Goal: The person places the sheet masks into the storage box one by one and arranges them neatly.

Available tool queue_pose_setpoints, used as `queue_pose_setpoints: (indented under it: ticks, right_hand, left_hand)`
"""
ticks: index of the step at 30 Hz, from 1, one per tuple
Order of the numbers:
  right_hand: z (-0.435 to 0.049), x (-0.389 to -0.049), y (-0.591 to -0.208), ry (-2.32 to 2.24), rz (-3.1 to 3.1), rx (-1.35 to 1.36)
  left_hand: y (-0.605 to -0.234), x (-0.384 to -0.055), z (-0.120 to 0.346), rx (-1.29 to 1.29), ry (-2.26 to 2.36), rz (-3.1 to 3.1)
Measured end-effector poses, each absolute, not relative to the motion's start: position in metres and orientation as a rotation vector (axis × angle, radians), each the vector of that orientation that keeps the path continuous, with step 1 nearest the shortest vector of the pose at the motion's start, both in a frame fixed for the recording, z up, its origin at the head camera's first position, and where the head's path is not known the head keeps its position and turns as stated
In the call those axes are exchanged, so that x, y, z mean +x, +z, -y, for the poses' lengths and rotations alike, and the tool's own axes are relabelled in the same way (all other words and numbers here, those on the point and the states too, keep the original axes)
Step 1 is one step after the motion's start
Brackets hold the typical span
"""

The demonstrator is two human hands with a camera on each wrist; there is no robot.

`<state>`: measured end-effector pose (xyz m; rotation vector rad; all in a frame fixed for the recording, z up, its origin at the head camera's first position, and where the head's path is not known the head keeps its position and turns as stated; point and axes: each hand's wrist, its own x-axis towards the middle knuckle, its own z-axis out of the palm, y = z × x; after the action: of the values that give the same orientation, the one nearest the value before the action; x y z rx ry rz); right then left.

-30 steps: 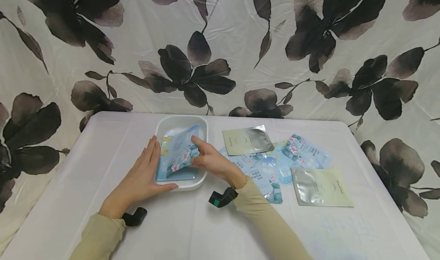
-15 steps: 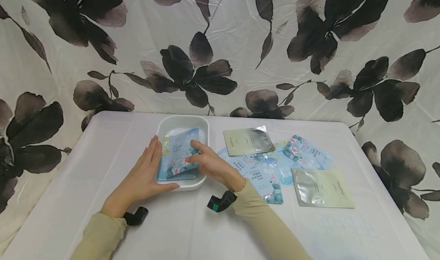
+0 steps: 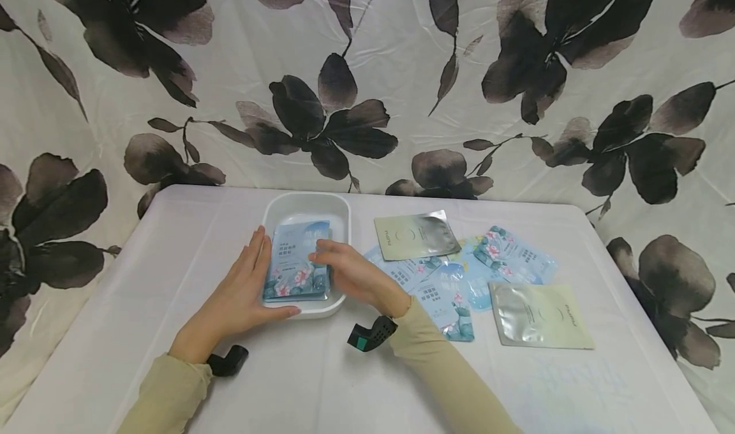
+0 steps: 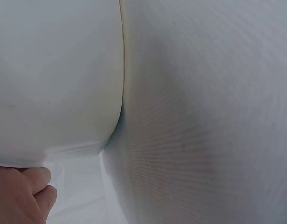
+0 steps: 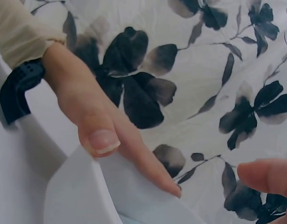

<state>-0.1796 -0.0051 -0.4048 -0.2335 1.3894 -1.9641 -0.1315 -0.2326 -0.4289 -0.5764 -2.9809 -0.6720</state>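
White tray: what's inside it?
In the white tray lies a blue packet with pink flowers, partly behind the right hand. Whatever is under it is mostly covered, so I can't count.

Location type: a staged tabletop recording area; the kind of room around it cannot be determined. Indicators: a counter (image 3: 143, 281) under a plain white covering, with rounded far corners; a wrinkled fabric backdrop (image 3: 402, 44), printed with dark flowers, directly behind the far edge and extending past both far corners; a black camera unit (image 3: 372, 334) worn at each wrist. Flat packaged sachets (image 3: 542, 314) lie toward the right edge.
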Motion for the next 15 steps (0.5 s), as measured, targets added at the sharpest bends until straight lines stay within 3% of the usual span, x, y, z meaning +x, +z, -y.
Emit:
queue_pose_setpoints:
  ticks: [15]
  right_hand:
    - [0.0022, -0.1769, -0.4017, -1.957, -1.522, -0.276]
  left_hand:
    - [-0.4296, -0.1328, 0.2320, -0.572, -0.658, 2.988]
